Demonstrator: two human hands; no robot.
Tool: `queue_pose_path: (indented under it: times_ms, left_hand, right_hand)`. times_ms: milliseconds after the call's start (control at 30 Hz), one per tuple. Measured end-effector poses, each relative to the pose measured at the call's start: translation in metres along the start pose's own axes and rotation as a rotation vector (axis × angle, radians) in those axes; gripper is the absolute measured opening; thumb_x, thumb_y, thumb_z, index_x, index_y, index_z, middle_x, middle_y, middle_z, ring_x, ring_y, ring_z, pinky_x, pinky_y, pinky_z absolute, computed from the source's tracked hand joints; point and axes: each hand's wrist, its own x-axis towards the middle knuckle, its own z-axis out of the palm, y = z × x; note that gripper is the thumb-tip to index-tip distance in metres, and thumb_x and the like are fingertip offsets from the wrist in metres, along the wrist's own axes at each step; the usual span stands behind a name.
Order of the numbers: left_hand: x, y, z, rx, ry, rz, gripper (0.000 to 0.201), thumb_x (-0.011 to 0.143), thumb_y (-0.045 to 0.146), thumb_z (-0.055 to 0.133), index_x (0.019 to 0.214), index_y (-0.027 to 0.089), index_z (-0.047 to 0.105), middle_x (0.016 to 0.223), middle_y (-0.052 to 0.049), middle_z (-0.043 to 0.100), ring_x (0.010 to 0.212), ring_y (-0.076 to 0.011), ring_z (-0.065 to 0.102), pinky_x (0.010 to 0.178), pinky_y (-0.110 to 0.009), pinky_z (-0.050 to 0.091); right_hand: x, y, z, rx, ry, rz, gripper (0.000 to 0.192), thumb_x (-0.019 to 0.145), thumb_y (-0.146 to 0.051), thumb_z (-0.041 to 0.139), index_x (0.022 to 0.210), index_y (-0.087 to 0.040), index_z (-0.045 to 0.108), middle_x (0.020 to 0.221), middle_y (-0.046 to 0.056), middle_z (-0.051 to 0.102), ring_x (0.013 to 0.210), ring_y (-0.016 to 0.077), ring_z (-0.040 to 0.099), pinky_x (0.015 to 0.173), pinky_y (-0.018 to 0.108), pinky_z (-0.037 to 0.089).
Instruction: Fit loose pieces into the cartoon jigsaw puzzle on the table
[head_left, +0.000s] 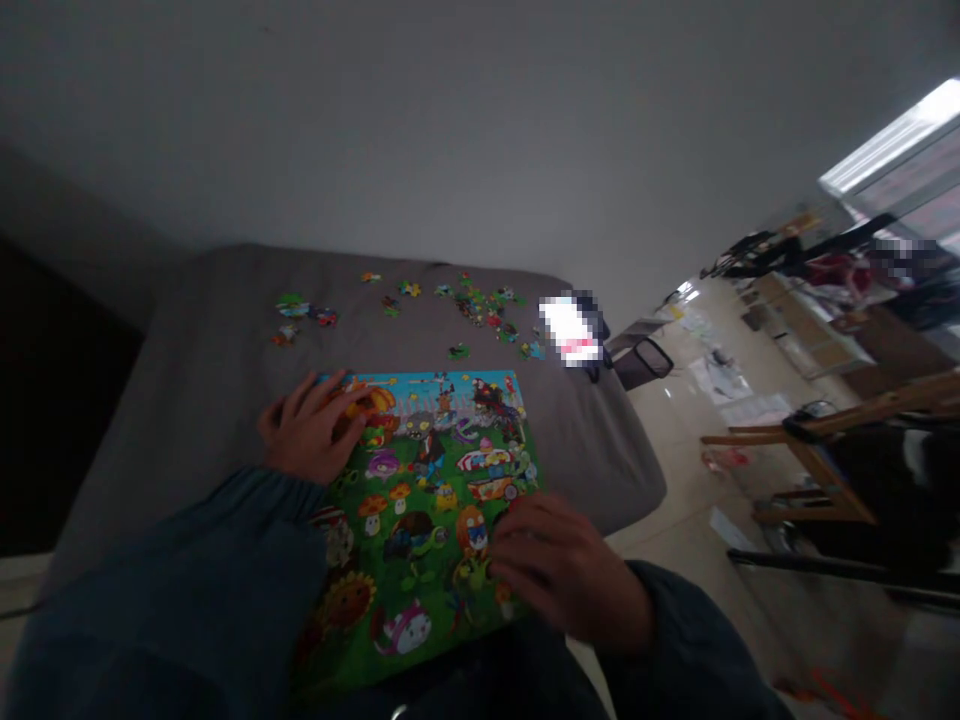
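A colourful cartoon jigsaw puzzle board (420, 500) lies on a grey cushioned surface (195, 390) in front of me. My left hand (311, 430) rests flat on the board's upper left corner, fingers spread over the picture. My right hand (562, 570) sits on the board's lower right edge, fingers curled down onto the pieces there; I cannot tell whether it pinches a piece. Dark blue sleeves cover both my forearms. Several loose puzzle pieces (480, 305) are scattered beyond the board, with a smaller cluster (300, 315) to the far left.
A lit phone (574, 330) lies at the cushion's far right corner. To the right the cushion ends and a tiled floor (705, 400) drops away, with a wooden chair frame (817, 450) and clutter beyond. A plain wall rises behind.
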Motion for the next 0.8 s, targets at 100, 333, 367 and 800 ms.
queue_pose_path:
  times_ms: [100, 333, 367, 800]
  left_hand:
    - [0.002, -0.003, 0.001, 0.005, 0.022, 0.000, 0.043, 0.091, 0.050, 0.039, 0.130, 0.041, 0.055, 0.147, -0.001, 0.047, 0.140, -0.0352, 0.031, 0.105, -0.061, 0.026]
    - [0.001, 0.002, -0.003, 0.031, 0.038, 0.012, 0.047, 0.093, 0.050, 0.033, 0.128, 0.032, 0.060, 0.147, -0.009, 0.047, 0.138, -0.0367, 0.034, 0.102, -0.061, 0.028]
    - [0.001, 0.002, -0.004, 0.028, 0.034, 0.010, 0.047, 0.093, 0.049, 0.033, 0.128, 0.032, 0.060, 0.146, -0.009, 0.047, 0.138, -0.0363, 0.034, 0.102, -0.060, 0.027]
    - [0.000, 0.003, -0.003, 0.016, -0.025, -0.017, 0.045, 0.093, 0.050, 0.037, 0.132, 0.038, 0.055, 0.150, -0.003, 0.043, 0.142, -0.0332, 0.028, 0.107, -0.058, 0.023]
  right_hand:
    - [0.029, 0.059, -0.037, -0.065, 0.176, 0.210, 0.018, 0.093, -0.026, 0.055, 0.101, -0.018, 0.068, 0.096, 0.007, 0.069, 0.087, 0.0161, 0.062, 0.082, 0.031, 0.050]
    - [0.109, 0.174, -0.045, -0.168, 0.324, 0.428, 0.041, 0.086, -0.015, 0.059, 0.127, -0.011, 0.058, 0.130, 0.017, 0.059, 0.116, 0.0254, 0.056, 0.103, 0.040, 0.042]
    - [0.116, 0.181, -0.042, -0.162, 0.317, 0.431, 0.042, 0.084, -0.014, 0.062, 0.126, -0.011, 0.060, 0.128, 0.017, 0.059, 0.118, 0.0263, 0.055, 0.104, 0.042, 0.041]
    - [0.048, 0.083, -0.027, 0.120, 0.204, 0.329, 0.013, 0.087, -0.024, 0.062, 0.092, -0.018, 0.073, 0.088, 0.003, 0.071, 0.076, 0.0140, 0.065, 0.069, 0.026, 0.053]
